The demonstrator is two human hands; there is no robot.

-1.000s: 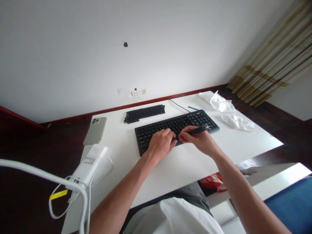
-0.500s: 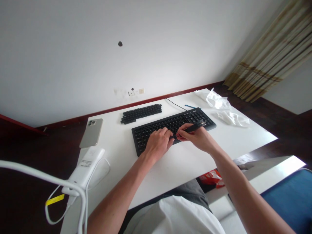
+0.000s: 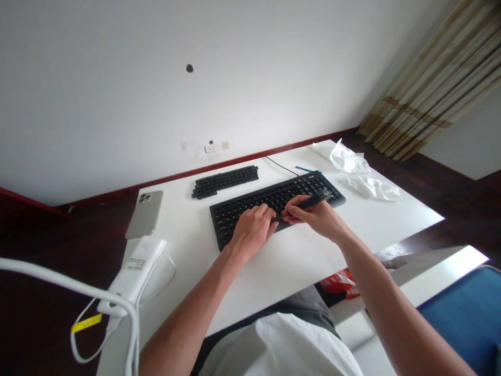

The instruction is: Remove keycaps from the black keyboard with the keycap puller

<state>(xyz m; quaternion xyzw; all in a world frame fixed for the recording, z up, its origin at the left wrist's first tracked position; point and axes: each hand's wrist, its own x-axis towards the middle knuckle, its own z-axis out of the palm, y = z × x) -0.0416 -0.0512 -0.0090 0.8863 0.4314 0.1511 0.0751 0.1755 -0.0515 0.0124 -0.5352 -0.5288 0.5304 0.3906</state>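
A black keyboard [image 3: 230,224] lies slantwise on the white table. My left hand [image 3: 253,227] rests over its front edge, fingers curled on the keys and thumb low at the edge. Closed round a black pen-like tool [image 3: 309,202], my right hand [image 3: 311,214] is over the keyboard just right of the left. The tool slants up to the right, ending in a pale, shiny tip; its lower end is hidden by my fingers. Behind the keyboard, toward the left, lies a block of black keycaps [image 3: 226,181] with a ragged outline.
A phone [image 3: 144,214] lies face down at the table's left edge, near a white power strip [image 3: 133,271] with a thick cable. Crumpled white plastic [image 3: 373,188] and a thin blue stick [image 3: 307,169] are at the back right. A wall stands behind the table [image 3: 188,219].
The view has shifted slightly. Both hands stay at nearly the same place on the keyboard; the tool in my right hand tilts a little differently.
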